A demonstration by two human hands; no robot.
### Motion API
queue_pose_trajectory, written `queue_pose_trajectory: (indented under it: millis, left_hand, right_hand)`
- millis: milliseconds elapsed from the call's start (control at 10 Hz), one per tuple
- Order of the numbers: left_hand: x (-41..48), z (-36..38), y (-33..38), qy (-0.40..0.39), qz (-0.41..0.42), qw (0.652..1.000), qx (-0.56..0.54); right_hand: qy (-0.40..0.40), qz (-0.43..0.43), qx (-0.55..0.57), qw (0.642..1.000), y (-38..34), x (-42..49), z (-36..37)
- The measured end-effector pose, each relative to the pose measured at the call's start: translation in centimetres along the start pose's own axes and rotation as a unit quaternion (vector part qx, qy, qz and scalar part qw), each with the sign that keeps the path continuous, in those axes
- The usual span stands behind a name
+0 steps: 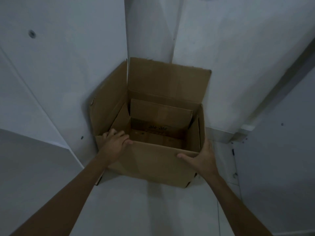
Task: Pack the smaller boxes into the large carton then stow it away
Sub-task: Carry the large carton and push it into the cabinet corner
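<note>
A large brown carton (153,160) stands on the white floor in a corner, its top flaps open. Inside it sits a smaller open brown box (162,116) with dark print on its bottom. My left hand (114,142) grips the near-left top corner of the carton, fingers curled over the rim. My right hand (202,157) is pressed flat against the carton's near-right corner, thumb on the front face and fingers around the right side.
White walls (68,65) close in behind and to the left of the carton. A white panel (281,167) stands to the right, with a low skirting (221,135) behind. White floor tiles (144,210) lie in front.
</note>
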State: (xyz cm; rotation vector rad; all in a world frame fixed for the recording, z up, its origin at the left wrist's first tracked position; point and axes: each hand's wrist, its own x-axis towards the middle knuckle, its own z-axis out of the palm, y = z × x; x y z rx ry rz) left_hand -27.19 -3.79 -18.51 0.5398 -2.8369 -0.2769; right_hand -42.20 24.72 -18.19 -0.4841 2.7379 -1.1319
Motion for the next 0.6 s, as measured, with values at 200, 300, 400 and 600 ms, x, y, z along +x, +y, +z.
queue_pose_trajectory:
  millis: [200, 300, 400, 600]
  left_hand:
    - [0.2, -0.8, -0.3, -0.126, 0.002, 0.992, -0.007]
    - [-0.1, -2.0, 0.3, -0.151, -0.007, 0.988, 0.029]
    - [-0.9, -4.1, 1.4, -0.119, -0.008, 0.992, 0.047]
    - [-2.8, -11.1, 5.8, -0.148, -0.020, 0.988, 0.031]
  right_hand:
    - [-0.026, 0.011, -0.029, 0.999, -0.5, -1.4, -0.7]
    - [-0.049, 0.018, -0.071, 0.996, -1.1, -2.5, -1.3]
    - [-0.056, 0.014, -0.130, 0.990, -2.3, -3.8, -3.3]
    - [-0.039, -0.011, -0.201, 0.979, -6.3, -7.0, -10.0]
